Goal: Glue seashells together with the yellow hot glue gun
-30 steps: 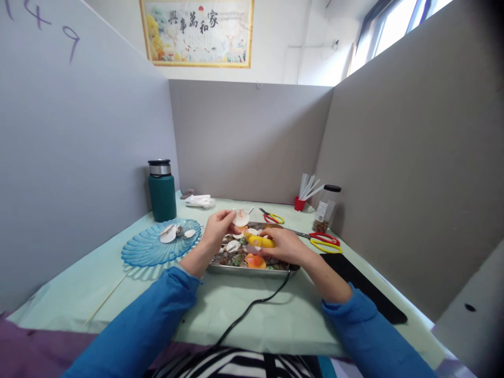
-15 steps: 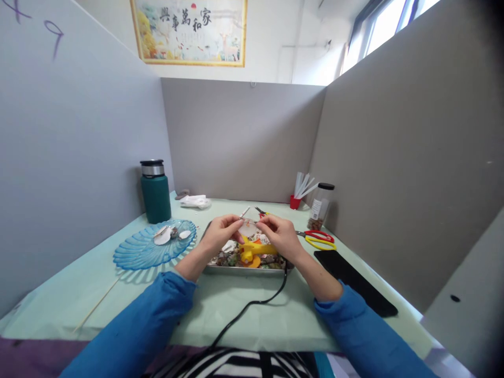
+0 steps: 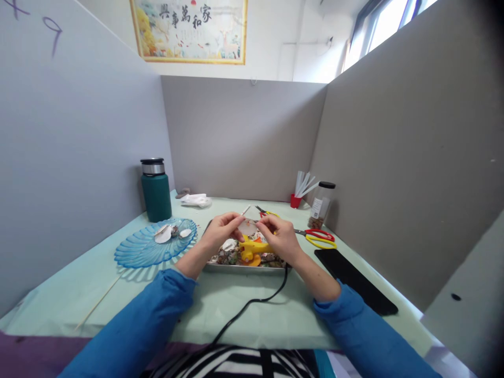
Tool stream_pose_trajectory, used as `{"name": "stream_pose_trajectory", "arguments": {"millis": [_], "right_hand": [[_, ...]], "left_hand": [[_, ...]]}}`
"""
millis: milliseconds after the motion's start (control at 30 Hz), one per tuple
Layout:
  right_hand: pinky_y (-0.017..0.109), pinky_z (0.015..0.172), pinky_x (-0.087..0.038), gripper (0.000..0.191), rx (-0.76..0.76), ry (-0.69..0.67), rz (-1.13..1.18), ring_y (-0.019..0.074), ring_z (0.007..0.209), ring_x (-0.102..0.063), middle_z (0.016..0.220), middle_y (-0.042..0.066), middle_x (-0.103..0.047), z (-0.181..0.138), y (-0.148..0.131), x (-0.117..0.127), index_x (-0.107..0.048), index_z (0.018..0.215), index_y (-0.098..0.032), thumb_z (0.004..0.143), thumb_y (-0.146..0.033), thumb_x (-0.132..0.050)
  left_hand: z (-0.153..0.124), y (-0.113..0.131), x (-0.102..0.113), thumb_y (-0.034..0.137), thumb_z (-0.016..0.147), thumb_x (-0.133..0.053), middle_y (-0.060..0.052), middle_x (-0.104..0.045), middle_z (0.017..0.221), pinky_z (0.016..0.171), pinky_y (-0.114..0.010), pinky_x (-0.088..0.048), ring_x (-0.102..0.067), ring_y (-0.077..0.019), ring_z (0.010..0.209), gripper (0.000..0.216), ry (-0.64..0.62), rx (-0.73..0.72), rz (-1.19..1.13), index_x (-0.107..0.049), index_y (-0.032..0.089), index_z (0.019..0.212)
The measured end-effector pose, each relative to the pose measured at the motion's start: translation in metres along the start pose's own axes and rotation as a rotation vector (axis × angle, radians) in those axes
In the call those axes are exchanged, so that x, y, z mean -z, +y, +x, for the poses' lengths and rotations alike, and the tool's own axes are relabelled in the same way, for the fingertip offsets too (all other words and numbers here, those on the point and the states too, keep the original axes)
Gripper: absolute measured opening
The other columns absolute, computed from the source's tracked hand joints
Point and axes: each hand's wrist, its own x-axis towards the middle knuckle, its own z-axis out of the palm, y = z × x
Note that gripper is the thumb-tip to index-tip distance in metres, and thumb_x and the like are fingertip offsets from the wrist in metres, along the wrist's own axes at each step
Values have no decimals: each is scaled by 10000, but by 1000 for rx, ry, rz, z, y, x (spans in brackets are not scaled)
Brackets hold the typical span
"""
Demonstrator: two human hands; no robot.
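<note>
My left hand [image 3: 220,232] and my right hand [image 3: 280,237] meet above a steel tray [image 3: 244,268] filled with shells and small stones. Both pinch a pale scallop shell [image 3: 248,227] between their fingertips. A yellow glue gun [image 3: 254,248] sits under my right hand, pointing left; its black cord [image 3: 252,304] runs toward me over the table edge. I cannot tell whether the right hand also grips the gun. A thin white stick [image 3: 245,210] pokes up behind the shell.
A blue glass dish [image 3: 151,249] with a few shells lies left of the tray, a green flask [image 3: 155,190] behind it. Red-and-yellow scissors [image 3: 318,238], a jar [image 3: 321,205], a red cup of sticks [image 3: 296,200] and a black pad [image 3: 354,280] are on the right. Grey partitions enclose the desk.
My right hand left its hold on the glue gun's handle and rose to the shell held by my left hand. Both hands now pinch the shell together over the tray.
</note>
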Motion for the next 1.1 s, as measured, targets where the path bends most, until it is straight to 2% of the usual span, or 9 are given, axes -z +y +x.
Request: {"name": "stream_pose_trajectory", "arguments": {"millis": [133, 300, 467, 600, 833, 1100], "right_hand": [[229, 529, -382, 214, -2, -19, 53, 114, 557, -493, 647, 6, -580, 0, 1, 0, -600, 742, -166, 846, -344, -543], [231, 540, -377, 214, 0, -57, 78, 115, 571, -486, 649, 7, -574, 0, 2, 1, -600, 742, -165, 853, -339, -544], [240, 572, -366, 258, 59, -78, -8, 120, 590, -488, 633, 6, -560, 1, 1, 2, -593, 712, -168, 889, -325, -492], [237, 557, -348, 261, 99, -130, -60, 107, 556, -460, 624, -3, -540, 0, 0, 1, -585, 704, -164, 885, -338, -512], [239, 554, -333, 278, 169, -23, -178, 111, 553, -436, 599, -5, -496, -2, 2, -2, -524, 644, -172, 895, -286, -490], [246, 616, -371, 191, 246, 40, -375, 135, 644, -520, 710, 35, -592, -4, 7, 0, -622, 785, -179, 895, -262, -490]], "left_hand": [[0, 0, 4, 430, 767, -618, 8, -612, 557, 477, -191, -445, -572, -99, 430, 290, -59, -11, -31, -610, 143, 806], [0, -2, 7, 420, 790, -603, 39, -541, 421, 521, -190, -451, -508, -73, 383, 285, -107, -6, -65, -610, 135, 803], [1, -1, 7, 427, 764, -634, 0, -633, 596, 498, -190, -442, -555, -77, 432, 307, -100, -1, -99, -606, 124, 810], [2, -1, 7, 430, 760, -644, -6, -641, 608, 561, -218, -478, -604, -106, 510, 314, -73, -3, -146, -605, 129, 839], [-1, -2, 6, 375, 751, -669, -20, -659, 648, 633, -261, -507, -636, -136, 613, 357, -89, -23, -123, -609, 136, 1008], [-2, 0, 2, 318, 689, -723, -47, -652, 854, 623, -248, -504, -589, -121, 688, 358, -78, -105, 4, -645, 129, 983]]}}
